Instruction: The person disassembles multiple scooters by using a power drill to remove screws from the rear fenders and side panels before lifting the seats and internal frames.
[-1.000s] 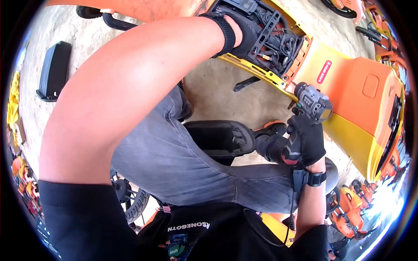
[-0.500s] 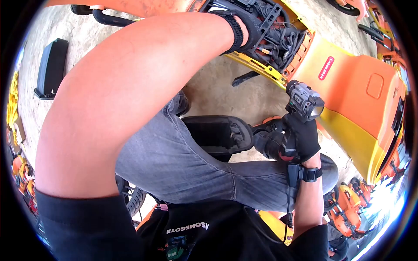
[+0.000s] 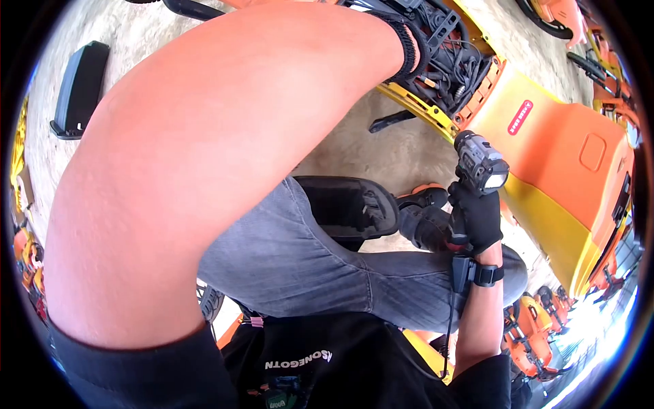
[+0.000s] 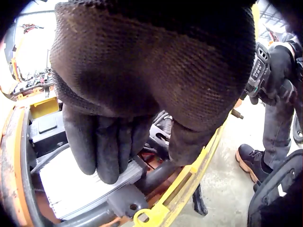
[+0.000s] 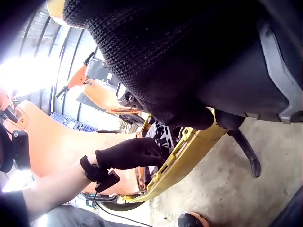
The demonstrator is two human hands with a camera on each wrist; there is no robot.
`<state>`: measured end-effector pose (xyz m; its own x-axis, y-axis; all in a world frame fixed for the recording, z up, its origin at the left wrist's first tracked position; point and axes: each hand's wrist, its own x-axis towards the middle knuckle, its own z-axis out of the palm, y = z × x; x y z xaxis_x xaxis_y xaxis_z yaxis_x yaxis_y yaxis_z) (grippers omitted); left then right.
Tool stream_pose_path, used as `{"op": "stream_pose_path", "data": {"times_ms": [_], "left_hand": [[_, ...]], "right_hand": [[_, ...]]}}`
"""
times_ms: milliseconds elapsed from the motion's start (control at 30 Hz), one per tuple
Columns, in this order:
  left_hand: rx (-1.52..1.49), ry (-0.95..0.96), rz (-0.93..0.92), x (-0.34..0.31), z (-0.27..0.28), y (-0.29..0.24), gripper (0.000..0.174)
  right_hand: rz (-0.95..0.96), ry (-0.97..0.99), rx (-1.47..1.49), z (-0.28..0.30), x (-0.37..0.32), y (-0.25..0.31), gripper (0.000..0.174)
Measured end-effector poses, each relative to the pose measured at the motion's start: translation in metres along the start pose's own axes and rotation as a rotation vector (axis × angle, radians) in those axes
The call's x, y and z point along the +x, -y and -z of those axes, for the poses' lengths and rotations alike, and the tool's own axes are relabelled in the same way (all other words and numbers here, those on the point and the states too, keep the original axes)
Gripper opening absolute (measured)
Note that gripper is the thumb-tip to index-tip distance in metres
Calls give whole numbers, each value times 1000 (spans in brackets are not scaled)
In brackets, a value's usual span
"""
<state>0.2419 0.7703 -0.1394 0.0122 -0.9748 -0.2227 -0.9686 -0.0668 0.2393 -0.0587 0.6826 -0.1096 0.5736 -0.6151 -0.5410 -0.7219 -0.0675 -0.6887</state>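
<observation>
My left hand (image 4: 147, 80), in a black knit glove, reaches into the open compartment of an orange and yellow scooter (image 3: 545, 136). In the left wrist view its fingers extend down over a pale ribbed block (image 4: 71, 184), with the thumb apart near the yellow side rail (image 4: 189, 182). Bundled black cables (image 3: 449, 71) lie beside that hand. My right hand (image 3: 480, 218), gloved too, grips the handle of a grey and black cordless drill (image 3: 482, 163). The drill's nose is close to the scooter's yellow edge, by the compartment's corner; its tip is hidden in the head view.
A black plastic tub (image 3: 347, 204) stands by my legs. Another black bin-like part (image 3: 82, 88) lies on the concrete floor at the far left. A black stand leg (image 3: 392, 121) sticks out under the scooter. More orange scooters (image 3: 535, 334) are parked around.
My left hand has moved rightward along the compartment, toward the cables. The drill has shifted from over the orange panel toward the compartment's corner, still gripped by my right hand.
</observation>
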Motion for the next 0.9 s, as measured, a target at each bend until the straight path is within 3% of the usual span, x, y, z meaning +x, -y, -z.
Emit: {"op": "stream_pose_path", "data": {"times_ms": [67, 133, 300, 567, 900], "left_hand": [[-6, -2, -3, -2, -1, -1, 27], [-19, -1, 0, -5, -3, -1, 27], [-43, 2, -2, -12, -7, 0, 26], [-58, -3, -8, -20, -10, -5, 26], [-72, -16, -12, -33, -13, -10, 25]], "right_hand": [[10, -7, -32, 3, 2, 1, 24], [127, 0, -456, 10, 6, 3, 19], [-76, 22, -622, 11, 3, 36, 16], [-47, 43, -703, 14, 2, 45, 15], [70, 46, -579, 11, 2, 45, 16]]}}
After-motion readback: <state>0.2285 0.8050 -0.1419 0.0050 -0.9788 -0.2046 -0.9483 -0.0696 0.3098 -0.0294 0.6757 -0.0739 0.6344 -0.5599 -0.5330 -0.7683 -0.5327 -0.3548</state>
